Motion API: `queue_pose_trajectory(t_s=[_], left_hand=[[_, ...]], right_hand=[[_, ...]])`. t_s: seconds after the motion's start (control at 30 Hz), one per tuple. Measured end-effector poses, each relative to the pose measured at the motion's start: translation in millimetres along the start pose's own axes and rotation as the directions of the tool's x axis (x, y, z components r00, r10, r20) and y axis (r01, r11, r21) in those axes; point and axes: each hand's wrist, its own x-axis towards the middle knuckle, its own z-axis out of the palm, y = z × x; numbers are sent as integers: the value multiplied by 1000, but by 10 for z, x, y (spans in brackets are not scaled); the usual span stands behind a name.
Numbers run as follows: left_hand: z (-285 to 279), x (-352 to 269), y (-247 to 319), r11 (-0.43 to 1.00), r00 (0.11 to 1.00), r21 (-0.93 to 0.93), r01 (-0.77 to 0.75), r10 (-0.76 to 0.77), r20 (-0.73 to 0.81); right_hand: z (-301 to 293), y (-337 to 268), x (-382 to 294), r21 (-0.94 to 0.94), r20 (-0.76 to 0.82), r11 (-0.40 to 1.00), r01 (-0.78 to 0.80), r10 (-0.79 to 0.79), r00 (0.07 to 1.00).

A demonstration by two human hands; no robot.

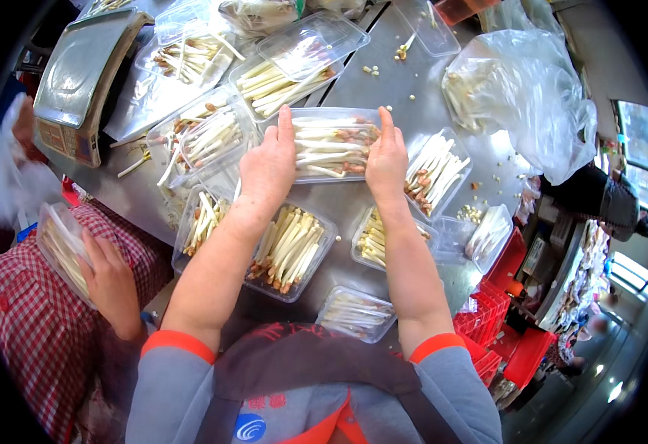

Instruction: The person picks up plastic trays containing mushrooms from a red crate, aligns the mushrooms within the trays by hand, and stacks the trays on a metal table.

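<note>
My left hand (268, 166) and my right hand (386, 161) grip the two ends of a clear plastic tray (329, 180) above the metal table. White peanut sprouts (329, 147) with reddish-brown heads lie lengthwise in it; whether a lid covers them is hard to tell. Below my left hand sits an open tray (332, 236) of sprouts, beside another partly behind my left forearm (178, 250). A filled tray (470, 162) stands right of my right hand. One more tray (357, 255) is partly hidden by my right forearm. Close to my apron lies another filled tray (357, 313).
At the left, a co-worker's hand (110, 277) holds a filled tray (60, 250). A scale (85, 72) stands on the metal table (351, 208). Several sprout trays and lids (315, 41) crowd the back. A plastic bag (529, 94), loose bits (470, 213) and red crates (485, 311) are on the right.
</note>
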Motion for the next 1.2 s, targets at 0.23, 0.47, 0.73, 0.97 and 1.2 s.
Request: queue_pose_trajectory(t_s=[0.23,0.47,0.73,0.97,1.2], left_hand=[[-49,69,-2,989,994,141,-51,38,98],[-103,142,62,999,996,-27,41,-39,83],[-392,-142,93,900,962,-433,-54,-70,-264],[-1264,-1074,205,847,958,-484,-221,96,-271],[-1031,-1463,795,562,894,-822,-91,409,180]], right_hand=[[30,-68,1,-178,23,984,11,-7,1000],[80,162,79,193,-94,970,-146,166,982],[-251,-120,-75,685,134,657,-315,311,941],[-1146,-431,-985,856,138,495,-150,60,989],[-1606,-522,-1680,790,252,599,-133,-120,960]])
